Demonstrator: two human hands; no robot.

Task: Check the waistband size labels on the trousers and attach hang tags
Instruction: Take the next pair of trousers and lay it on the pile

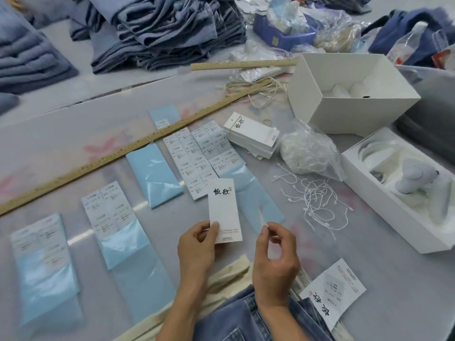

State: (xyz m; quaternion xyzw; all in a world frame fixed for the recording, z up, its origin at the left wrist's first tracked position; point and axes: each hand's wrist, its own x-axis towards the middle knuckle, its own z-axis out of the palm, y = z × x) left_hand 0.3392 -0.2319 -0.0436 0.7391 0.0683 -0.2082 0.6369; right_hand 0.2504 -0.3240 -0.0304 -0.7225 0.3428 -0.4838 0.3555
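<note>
We're at a garment finishing table: folded denim trousers (170, 30) piled at the back, long wooden rulers (138, 146) across the surface, sticker sheets of size labels (197, 158), a stack of hang tags (253, 136), loose tag strings (317, 203).

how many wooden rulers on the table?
2. A long ruler runs diagonally from the left edge toward the string pile. A shorter ruler lies near the folded jeans at the top. More could be hidden under the clutter.
</note>
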